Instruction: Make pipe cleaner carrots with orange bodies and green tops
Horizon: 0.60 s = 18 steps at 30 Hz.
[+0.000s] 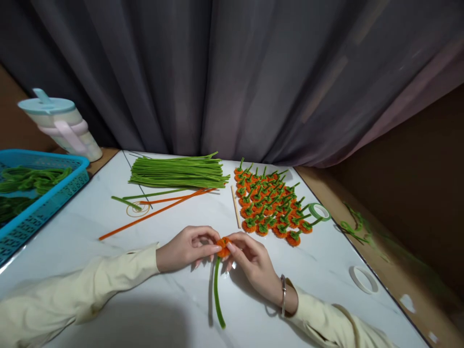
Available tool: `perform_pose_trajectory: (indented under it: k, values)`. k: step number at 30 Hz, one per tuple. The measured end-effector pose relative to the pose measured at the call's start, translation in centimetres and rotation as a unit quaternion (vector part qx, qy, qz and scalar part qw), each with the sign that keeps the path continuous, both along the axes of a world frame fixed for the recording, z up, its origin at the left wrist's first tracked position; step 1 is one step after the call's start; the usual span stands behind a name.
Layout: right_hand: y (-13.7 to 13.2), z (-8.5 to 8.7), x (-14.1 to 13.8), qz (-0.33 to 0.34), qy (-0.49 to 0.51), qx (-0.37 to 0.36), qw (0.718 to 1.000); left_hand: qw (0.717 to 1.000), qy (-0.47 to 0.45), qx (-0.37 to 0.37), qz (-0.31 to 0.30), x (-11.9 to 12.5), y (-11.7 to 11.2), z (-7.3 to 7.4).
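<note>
Between my two hands is a small orange pipe-cleaner pumpkin (224, 246), with a green pipe cleaner (218, 295) hanging down from it toward me. My left hand (192, 247) pinches its left side between thumb and fingers. On the other side, my right hand (252, 258) grips it, thumb on the front. Just beyond my hands lie loose orange pipe cleaners (159, 212) and a thin wooden stick (235, 207). Finished-looking orange pumpkins with green stems (266, 203) stand in rows to the right of the stick.
A thick bundle of green pipe cleaners (177, 171) lies at the back. At left are a blue basket (78, 176) of green pieces and a lidded tumbler (72, 128). Rolls of green tape (319, 211) and white tape (363, 280) lie right. A dark curtain (203, 77) hangs behind.
</note>
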State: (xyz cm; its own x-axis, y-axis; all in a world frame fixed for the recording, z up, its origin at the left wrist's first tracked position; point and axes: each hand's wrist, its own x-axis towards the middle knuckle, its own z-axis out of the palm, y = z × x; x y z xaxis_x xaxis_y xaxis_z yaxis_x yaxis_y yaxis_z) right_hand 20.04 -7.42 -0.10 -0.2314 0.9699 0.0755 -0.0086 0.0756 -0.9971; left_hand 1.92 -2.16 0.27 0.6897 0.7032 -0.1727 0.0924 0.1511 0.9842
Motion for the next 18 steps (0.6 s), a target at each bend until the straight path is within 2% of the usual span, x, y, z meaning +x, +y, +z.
perform_pose_trajectory:
  k: [4, 7, 9, 11, 12, 13, 14, 16, 17, 18]
  values:
    - [0.4, 0.0, 0.1, 0.008, 0.027, -0.044, 0.999, 0.999, -0.011, -0.020, -0.028, 0.0, 0.6, 0.1]
    - [1.1, 0.6, 0.5, -0.027, -0.027, -0.014, 0.999, 1.000, 0.001, -0.011, -0.004, 0.1, 1.1, 0.2]
    - [1.7, 1.6, 1.0, -0.062, -0.075, 0.029, 0.995, 1.000, 0.013, -0.002, 0.003, -0.1, 1.5, 0.2]
    - [2.4, 3.1, 1.2, -0.085, -0.089, 0.064, 0.990, 0.998, 0.027, 0.049, -0.004, -0.6, 2.0, 0.4]
    - [2.8, 4.0, 1.2, -0.091, -0.074, 0.073, 0.990, 0.994, 0.033, 0.106, -0.001, -0.9, 2.2, 0.5]
    - [3.3, 4.9, 1.1, -0.094, -0.049, 0.079, 0.991, 0.981, 0.038, 0.190, 0.011, -1.2, 2.3, 0.8]
    - [3.8, 5.9, 0.9, -0.095, -0.023, 0.079, 0.992, 0.954, 0.038, 0.294, 0.050, -1.5, 2.2, 1.1]
    - [5.2, 7.8, 0.1, -0.090, 0.014, 0.076, 0.993, 0.857, 0.021, 0.495, 0.141, -1.5, 1.6, 2.2]
    - [6.1, 8.6, -0.4, -0.093, 0.032, 0.080, 0.992, 0.813, -0.001, 0.563, 0.147, -1.2, 1.0, 2.9]
    - [7.1, 9.3, -1.0, -0.097, 0.047, 0.089, 0.990, 0.781, -0.020, 0.610, 0.130, -0.7, 0.3, 3.7]
